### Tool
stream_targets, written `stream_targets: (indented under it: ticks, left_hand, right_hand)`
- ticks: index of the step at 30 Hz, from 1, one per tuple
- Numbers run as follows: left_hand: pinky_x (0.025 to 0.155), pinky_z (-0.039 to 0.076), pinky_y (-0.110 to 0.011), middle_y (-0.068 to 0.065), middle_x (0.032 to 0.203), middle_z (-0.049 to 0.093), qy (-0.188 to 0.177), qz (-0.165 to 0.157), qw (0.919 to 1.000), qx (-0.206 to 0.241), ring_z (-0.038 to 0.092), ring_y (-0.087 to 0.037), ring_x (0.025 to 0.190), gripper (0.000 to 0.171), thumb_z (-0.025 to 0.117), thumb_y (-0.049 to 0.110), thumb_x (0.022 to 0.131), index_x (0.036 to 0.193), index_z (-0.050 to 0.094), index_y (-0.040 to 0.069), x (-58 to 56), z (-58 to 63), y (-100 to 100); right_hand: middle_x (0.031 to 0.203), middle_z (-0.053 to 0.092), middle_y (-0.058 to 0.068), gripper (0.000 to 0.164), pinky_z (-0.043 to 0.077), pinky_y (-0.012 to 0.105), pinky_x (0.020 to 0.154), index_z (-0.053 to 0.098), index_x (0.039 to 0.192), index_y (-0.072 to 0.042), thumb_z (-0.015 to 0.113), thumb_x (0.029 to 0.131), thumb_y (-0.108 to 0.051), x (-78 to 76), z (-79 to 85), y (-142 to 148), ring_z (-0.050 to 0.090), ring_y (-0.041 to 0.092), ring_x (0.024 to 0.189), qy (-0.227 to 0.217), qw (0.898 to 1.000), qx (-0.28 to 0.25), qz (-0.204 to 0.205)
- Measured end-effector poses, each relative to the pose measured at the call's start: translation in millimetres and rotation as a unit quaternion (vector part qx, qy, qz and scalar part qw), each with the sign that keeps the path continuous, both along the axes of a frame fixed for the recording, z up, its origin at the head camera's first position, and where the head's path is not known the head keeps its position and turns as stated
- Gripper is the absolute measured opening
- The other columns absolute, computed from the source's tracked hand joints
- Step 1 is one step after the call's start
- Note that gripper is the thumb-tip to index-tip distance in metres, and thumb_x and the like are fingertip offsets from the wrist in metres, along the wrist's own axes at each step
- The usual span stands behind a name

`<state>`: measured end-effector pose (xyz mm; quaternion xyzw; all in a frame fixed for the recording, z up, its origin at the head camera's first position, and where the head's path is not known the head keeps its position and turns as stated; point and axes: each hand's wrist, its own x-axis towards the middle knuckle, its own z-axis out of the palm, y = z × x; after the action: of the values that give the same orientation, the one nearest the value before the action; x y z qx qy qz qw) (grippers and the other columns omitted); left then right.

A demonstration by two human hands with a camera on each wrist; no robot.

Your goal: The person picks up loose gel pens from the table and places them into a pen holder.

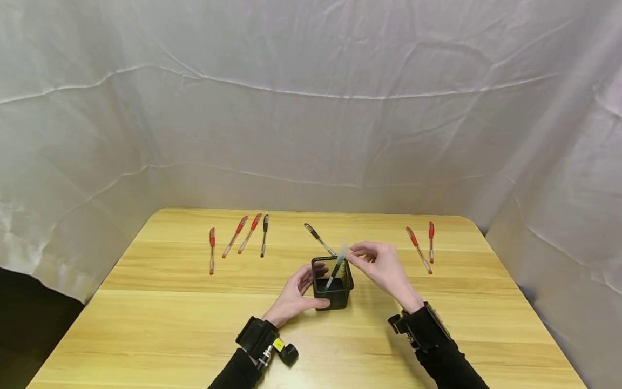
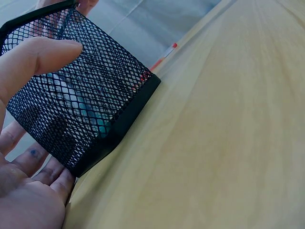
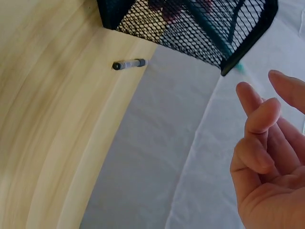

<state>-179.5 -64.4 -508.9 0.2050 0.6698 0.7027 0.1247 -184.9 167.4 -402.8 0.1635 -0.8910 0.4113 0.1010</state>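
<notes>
A black mesh pen holder (image 1: 335, 300) stands upright on the wooden table. My left hand (image 1: 293, 294) holds it from the left, thumb across the near side and fingers around the far side; the thumb (image 2: 52, 52) lies against the mesh in the left wrist view. Inside the holder a pen (image 1: 334, 274) leans, its upper end blurred above the far right rim. Close beside that end is my right hand (image 1: 384, 267). In the right wrist view its thumb and fingers (image 3: 262, 117) are parted and loosely bent, with nothing between them.
Behind the holder lies a black pen (image 1: 319, 239). Left of it are another black pen (image 1: 264, 236) and red pens (image 1: 235, 236). Two more red pens, one of them a slanted red pen (image 1: 419, 249), lie at right. Grey cloth (image 1: 311, 135) hangs around the table.
</notes>
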Motion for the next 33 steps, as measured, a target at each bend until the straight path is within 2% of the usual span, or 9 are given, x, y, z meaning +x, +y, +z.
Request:
stream_targets:
  ticks: [4,6,11,13,16,20,23,29,33]
  left_hand:
    - [0.12,0.03,-0.015,-0.02,0.151,0.05,-0.003,-0.001,1.0,0.002,0.042,-0.03,0.146,0.082,0.084,0.005,0.078,0.149,0.043,0.002,0.4,0.4,0]
    - [0.12,0.03,-0.015,-0.02,0.151,0.05,-0.002,-0.003,1.0,0.004,0.042,-0.03,0.146,0.082,0.084,0.005,0.078,0.149,0.042,0.002,0.6,0.8,0]
    - [0.118,0.03,-0.012,-0.021,0.151,0.05,-0.002,-0.005,1.0,0.006,0.041,-0.031,0.146,0.082,0.084,0.005,0.077,0.148,0.042,0.001,1.1,0.9,0]
    - [0.118,0.03,-0.011,-0.021,0.151,0.05,-0.001,-0.004,1.0,0.006,0.041,-0.031,0.147,0.082,0.084,0.005,0.077,0.148,0.042,0.001,1.1,0.9,0]
    - [0.118,0.03,-0.012,-0.021,0.151,0.05,-0.001,-0.003,1.0,0.007,0.041,-0.032,0.147,0.082,0.084,0.005,0.077,0.148,0.043,0.001,1.1,1.1,0]
    - [0.118,0.03,-0.012,-0.021,0.15,0.05,0.001,-0.002,1.0,0.007,0.041,-0.032,0.146,0.082,0.084,0.004,0.077,0.148,0.043,0.001,1.1,1.0,0]
    - [0.118,0.031,-0.012,-0.021,0.15,0.05,0.003,-0.002,1.0,0.008,0.042,-0.032,0.146,0.081,0.084,0.004,0.077,0.148,0.043,0.001,0.8,0.3,0]
    - [0.118,0.031,-0.012,-0.021,0.15,0.05,0.005,-0.002,0.9999,0.01,0.042,-0.032,0.146,0.081,0.083,0.003,0.077,0.148,0.043,0.001,0.3,-0.3,0]
    - [0.119,0.031,-0.013,-0.02,0.151,0.05,0.002,-0.004,0.9999,0.009,0.042,-0.031,0.146,0.082,0.083,0.003,0.077,0.148,0.043,0.002,0.7,0.6,0]
  right_hand:
    - [0.093,0.077,0.012,0.021,0.053,0.021,0.068,0.074,0.109,-0.003,0.073,0.092,-0.017,0.2,-4.8,9,0.063,0.007,0.073,0.021,1.0,-0.013,-0.006]
    - [0.097,0.077,0.01,0.023,0.054,0.023,0.074,0.073,0.111,-0.004,0.069,0.095,-0.019,0.3,-7.7,16,0.065,0.009,0.079,0.044,0.998,-0.033,0.019]
    - [0.099,0.074,-0.007,0.024,0.052,0.019,0.076,0.072,0.115,-0.023,0.064,0.098,-0.038,-46.2,-87.8,57,0.064,0.0,0.084,0.103,0.995,-0.011,0.009]
    - [0.098,0.073,-0.01,0.022,0.052,0.018,0.073,0.071,0.114,-0.029,0.066,0.096,-0.042,-68.8,-123.3,75,0.062,-0.002,0.083,0.104,0.994,0.012,-0.023]
    - [0.098,0.072,-0.013,0.021,0.053,0.02,0.075,0.07,0.114,-0.036,0.066,0.095,-0.045,-77.9,-134.9,91,0.064,0.001,0.084,0.085,0.996,0.016,-0.034]
    - [0.096,0.073,-0.017,0.023,0.054,0.02,0.072,0.068,0.113,-0.04,0.064,0.094,-0.051,-77.2,-132.6,105,0.064,-0.001,0.079,0.059,0.997,0.029,-0.047]
    - [0.095,0.074,-0.013,0.025,0.056,0.021,0.069,0.069,0.114,-0.033,0.066,0.094,-0.048,-72.1,-122.9,110,0.066,0.0,0.073,0.038,0.998,0.017,-0.042]
    - [0.095,0.077,0.005,0.034,0.053,0.025,0.058,0.071,0.114,-0.007,0.07,0.095,-0.035,-47.7,-70.7,108,0.068,0.01,0.067,0.019,0.999,-0.046,0.008]
    - [0.094,0.077,0.006,0.032,0.052,0.032,0.054,0.072,0.112,-0.007,0.072,0.093,-0.032,-41.5,-52.9,110,0.068,0.014,0.065,0.011,0.998,-0.06,0.0]
